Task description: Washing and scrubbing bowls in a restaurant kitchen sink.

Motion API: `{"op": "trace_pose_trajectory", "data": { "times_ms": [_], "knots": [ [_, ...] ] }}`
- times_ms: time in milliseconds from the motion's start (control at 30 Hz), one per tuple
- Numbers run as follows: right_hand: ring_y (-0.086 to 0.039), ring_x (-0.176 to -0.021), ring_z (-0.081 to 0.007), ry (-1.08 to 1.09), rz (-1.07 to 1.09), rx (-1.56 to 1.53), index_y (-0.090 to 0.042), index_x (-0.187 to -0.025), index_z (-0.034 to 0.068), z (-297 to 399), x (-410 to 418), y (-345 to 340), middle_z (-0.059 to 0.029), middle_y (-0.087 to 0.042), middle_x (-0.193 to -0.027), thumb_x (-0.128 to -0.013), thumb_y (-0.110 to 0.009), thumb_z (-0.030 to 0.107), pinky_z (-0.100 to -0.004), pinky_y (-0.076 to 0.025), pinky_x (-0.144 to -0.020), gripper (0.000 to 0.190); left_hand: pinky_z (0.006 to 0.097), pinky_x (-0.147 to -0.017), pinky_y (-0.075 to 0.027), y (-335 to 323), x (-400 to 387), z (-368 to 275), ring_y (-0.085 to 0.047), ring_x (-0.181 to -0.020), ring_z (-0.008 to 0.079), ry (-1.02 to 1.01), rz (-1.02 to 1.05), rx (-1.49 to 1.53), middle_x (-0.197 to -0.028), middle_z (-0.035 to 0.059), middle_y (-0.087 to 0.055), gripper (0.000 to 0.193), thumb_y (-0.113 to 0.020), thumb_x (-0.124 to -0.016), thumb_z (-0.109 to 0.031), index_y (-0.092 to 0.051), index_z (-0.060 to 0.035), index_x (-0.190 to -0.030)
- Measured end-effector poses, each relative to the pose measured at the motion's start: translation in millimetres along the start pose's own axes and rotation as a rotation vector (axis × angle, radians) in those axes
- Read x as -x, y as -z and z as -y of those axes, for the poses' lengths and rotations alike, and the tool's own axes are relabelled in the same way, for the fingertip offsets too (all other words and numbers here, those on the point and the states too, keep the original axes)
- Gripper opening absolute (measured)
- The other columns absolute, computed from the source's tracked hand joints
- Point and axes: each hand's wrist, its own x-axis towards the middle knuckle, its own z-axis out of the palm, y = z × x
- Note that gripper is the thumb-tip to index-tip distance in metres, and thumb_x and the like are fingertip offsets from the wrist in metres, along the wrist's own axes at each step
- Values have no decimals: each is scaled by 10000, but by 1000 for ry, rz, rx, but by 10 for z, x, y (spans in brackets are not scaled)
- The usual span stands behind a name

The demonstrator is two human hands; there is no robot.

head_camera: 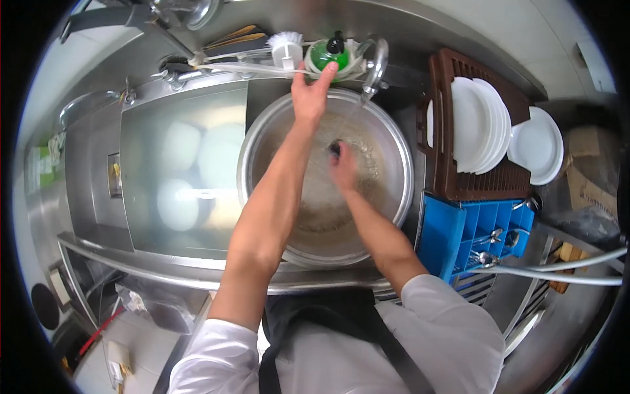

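Observation:
My left hand (310, 96) reaches to the back ledge, its thumb and a finger spread apart. The thumb overlaps the lower edge of a green pump bottle (324, 58); whether it touches is hard to tell. A white-bristled brush (286, 53) stands just left of those fingers. Inside a large round metal basin (406, 192), my right hand (343, 167) is blurred, with a small dark object (335, 147) at its fingers, too smeared to name. Cloudy brownish water (320, 216) lies in the basin, rippled on the right side. A curved metal tap (380, 64) hangs over the back right rim.
A translucent cover (147, 207) lies left of the basin, pale round shapes showing in it. To the right, a brown rack (440, 123) holds white plates (475, 123). Nearer stands a blue cutlery holder (443, 231) with spoons (485, 258). A pale hose (556, 276) passes beside it.

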Motion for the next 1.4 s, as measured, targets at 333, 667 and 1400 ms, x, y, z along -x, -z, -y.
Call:
{"op": "trace_pose_trajectory", "data": {
  "times_ms": [333, 667, 1400],
  "knots": [
    [-488, -1201, -313, 635, 880, 244, -605, -1198, 113, 737, 1113, 56, -161, -520, -1303, -886, -536, 270, -465, -404, -991, 356, 284, -770, -500, 513, 85, 454, -597, -942, 159, 142, -194, -6, -1132, 131, -587, 685, -784, -789, -213, -427, 20, -1324],
    [-452, -1208, -308, 143, -254, 640, -605, -1190, 87, 77, 286, -428, -137, -518, -1247, -859, -519, 181, -471, -360, -1010, 355, 277, -798, -469, 164, -40, 691, -564, -868, 143, 41, 18, -11, -984, 69, -611, 489, -734, -861, -272, -484, -8, -1187],
    [-556, -969, -300, 221, -343, 193, -648, -928, 100, -152, 220, -305, -116, -597, -972, -839, -563, 115, -416, -432, -909, 124, 318, -833, -480, -495, -82, 322, -619, -1039, 203, 691, 136, 417, -1160, 109, -621, 219, -528, -979, -266, -519, -66, -1068]
  ]
}}
